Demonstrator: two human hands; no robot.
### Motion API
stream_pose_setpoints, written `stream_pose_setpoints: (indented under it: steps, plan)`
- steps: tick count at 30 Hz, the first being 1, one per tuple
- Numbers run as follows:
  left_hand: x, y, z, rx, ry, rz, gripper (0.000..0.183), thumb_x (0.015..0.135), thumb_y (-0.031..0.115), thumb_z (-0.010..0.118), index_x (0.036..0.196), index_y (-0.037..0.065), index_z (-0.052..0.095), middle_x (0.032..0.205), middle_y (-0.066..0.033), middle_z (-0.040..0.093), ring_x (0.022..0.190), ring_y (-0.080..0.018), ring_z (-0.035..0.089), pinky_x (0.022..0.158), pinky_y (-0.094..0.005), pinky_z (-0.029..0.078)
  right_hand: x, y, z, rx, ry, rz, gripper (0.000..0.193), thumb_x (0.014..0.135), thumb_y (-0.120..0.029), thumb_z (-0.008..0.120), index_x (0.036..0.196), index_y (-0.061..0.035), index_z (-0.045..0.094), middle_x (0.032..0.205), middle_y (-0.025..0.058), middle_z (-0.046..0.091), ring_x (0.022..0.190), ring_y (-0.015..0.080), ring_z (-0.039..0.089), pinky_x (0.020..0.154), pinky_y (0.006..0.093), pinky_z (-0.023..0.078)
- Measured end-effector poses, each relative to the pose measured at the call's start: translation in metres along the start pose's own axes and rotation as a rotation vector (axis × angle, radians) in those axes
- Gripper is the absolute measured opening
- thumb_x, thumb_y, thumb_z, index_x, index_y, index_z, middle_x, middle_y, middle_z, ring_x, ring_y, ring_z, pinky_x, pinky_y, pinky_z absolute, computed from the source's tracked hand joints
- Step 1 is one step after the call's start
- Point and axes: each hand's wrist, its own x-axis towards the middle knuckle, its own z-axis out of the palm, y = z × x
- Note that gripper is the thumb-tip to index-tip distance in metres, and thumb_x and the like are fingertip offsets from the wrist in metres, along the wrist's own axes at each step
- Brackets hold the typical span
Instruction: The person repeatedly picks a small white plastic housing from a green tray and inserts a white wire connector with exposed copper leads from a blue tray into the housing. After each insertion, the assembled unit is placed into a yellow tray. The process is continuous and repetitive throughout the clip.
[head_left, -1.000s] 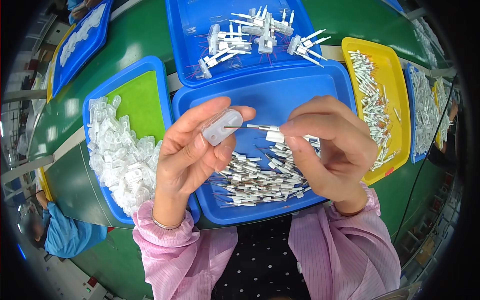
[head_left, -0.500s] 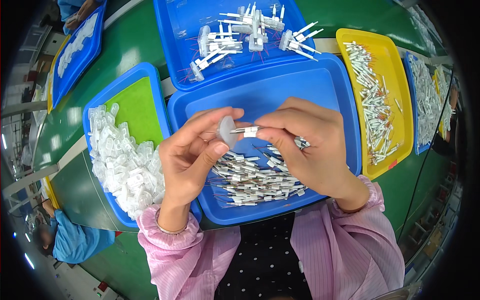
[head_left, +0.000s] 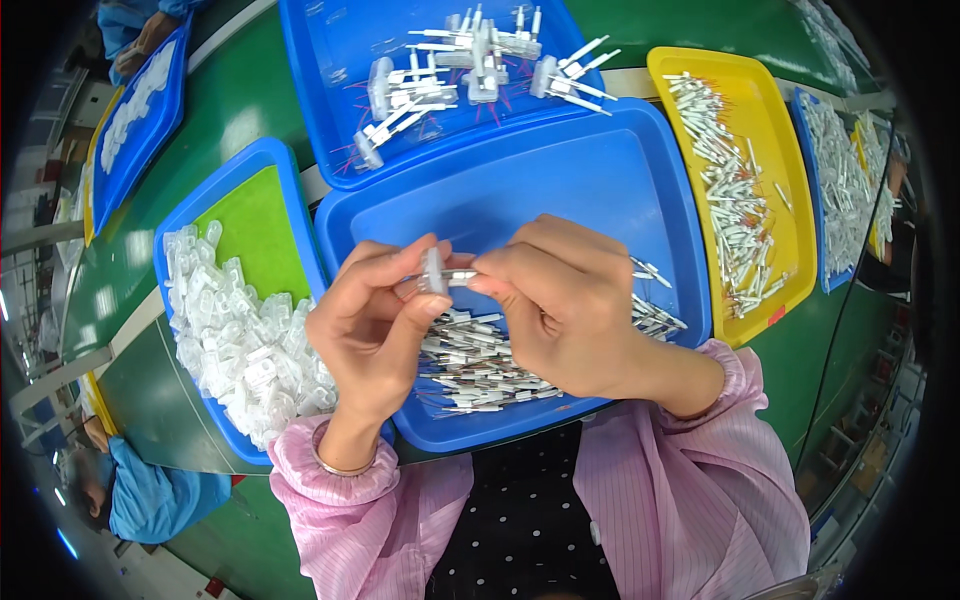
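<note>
Since the half-second-ago frame, my right hand (head_left: pixel 570 310) has come nearer my left hand (head_left: pixel 365 320), and less of the white-sleeved lead (head_left: pixel 459 277) shows between them. Leftmost of my work, the blue tray with a green base (head_left: pixel 262 225) keeps loose clear housings (head_left: pixel 235 340) on my left hand's side, likely for easy picking. My left thumb and fingers pinch one clear plastic housing (head_left: pixel 433 270) by its rim, above the middle blue tray (head_left: pixel 600 160), edge-on to me, I'd judge so its face meets the lead. To its right, my right thumb and forefinger are pressed together on the lead, steadying it near its end. Farther right stands a yellow tray (head_left: pixel 795 240) of white leads. The housing looks frosted, thin and rounded; the lead is slim and white. How deep the lead sits I can't fairly tell, fingertips covering much of it.
</note>
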Motion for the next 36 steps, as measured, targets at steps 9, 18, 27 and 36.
stream_pose_setpoints:
  steps: [9,18,27,36]
  plan:
    - [0.001,0.002,-0.009,0.076,-0.081,-0.01,0.033,0.073,-0.011,0.059,0.105,-0.008,0.054,0.093,-0.0123,0.054,0.089,-0.0223,0.058,0.08,-0.0303,0.046,0.0,-0.006,-0.007,-0.035,-0.033,-0.033,0.007,0.066,0.002,0.064,0.071,-0.0003,0.059,0.058,0.0084,0.049,0.047,0.0225,0.047,0.042,0.0326,0.036]
    - [0.007,0.018,-0.02,0.194,0.151,-0.172,0.033,0.079,0.006,0.059,0.109,-0.006,0.052,0.097,-0.0159,0.059,0.088,-0.0209,0.059,0.076,-0.0329,0.049,0.014,0.058,-0.134,-0.906,-0.066,0.378,0.009,0.075,-0.002,0.055,0.08,0.0021,0.061,0.067,0.0167,0.06,0.061,0.0261,0.061,0.056,0.0326,0.046]
    - [0.007,0.018,-0.01,0.204,0.041,-0.227,0.033,0.078,0.006,0.059,0.108,-0.006,0.052,0.096,-0.015,0.059,0.085,-0.0197,0.059,0.074,-0.029,0.047,-0.027,0.166,-0.236,-1.129,-0.087,0.77,0.015,0.061,-0.01,0.061,0.074,-0.0016,0.061,0.08,0.018,0.062,0.074,0.0341,0.06,0.067,0.0406,0.047]
    - [0.008,0.011,-0.011,-0.244,0.066,-0.346,0.034,0.081,0.009,0.058,0.11,-0.006,0.049,0.093,-0.0129,0.06,0.079,-0.0197,0.06,0.069,-0.0271,0.046,0.025,0.065,-0.16,-0.965,0.334,0.429,0.015,0.065,-0.013,0.06,0.075,-0.0026,0.062,0.071,0.0141,0.062,0.067,0.0299,0.061,0.063,0.0379,0.047]
